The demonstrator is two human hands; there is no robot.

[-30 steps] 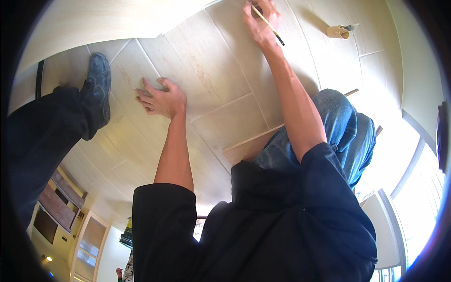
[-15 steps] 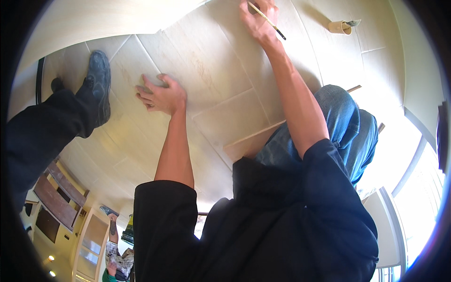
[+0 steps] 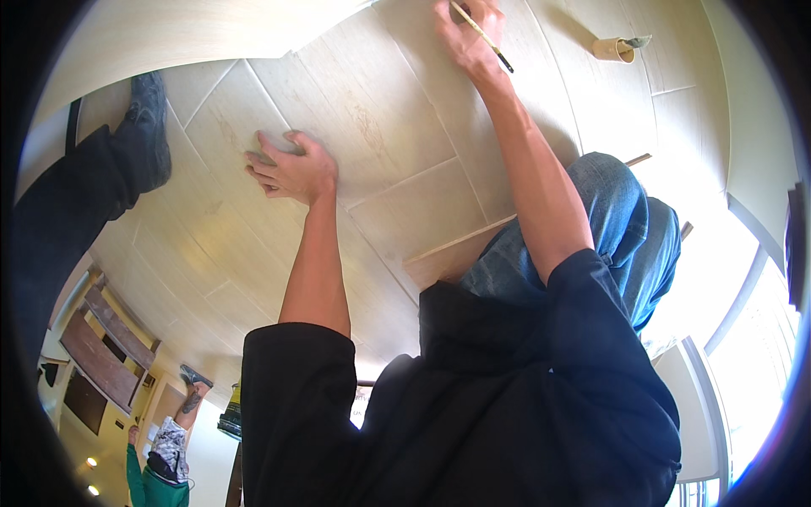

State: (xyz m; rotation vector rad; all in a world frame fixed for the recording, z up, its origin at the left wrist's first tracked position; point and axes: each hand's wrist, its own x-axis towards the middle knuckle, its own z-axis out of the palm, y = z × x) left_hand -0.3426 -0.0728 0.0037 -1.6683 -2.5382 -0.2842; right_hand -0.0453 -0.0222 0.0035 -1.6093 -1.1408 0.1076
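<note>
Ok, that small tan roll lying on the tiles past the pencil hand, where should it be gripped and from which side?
Grip the tan roll across its round body, coming down from above. It lies on its side on the floor tiles, apart from the right hand holding the pencil, so its curved sides look free. The grey end piece facing away looks thin and is probably a poor hold.

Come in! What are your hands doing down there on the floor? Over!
Left hand flat on floor tile. Right hand holds pencil over tile. Another person's shoe nearby, not blocking.
</note>
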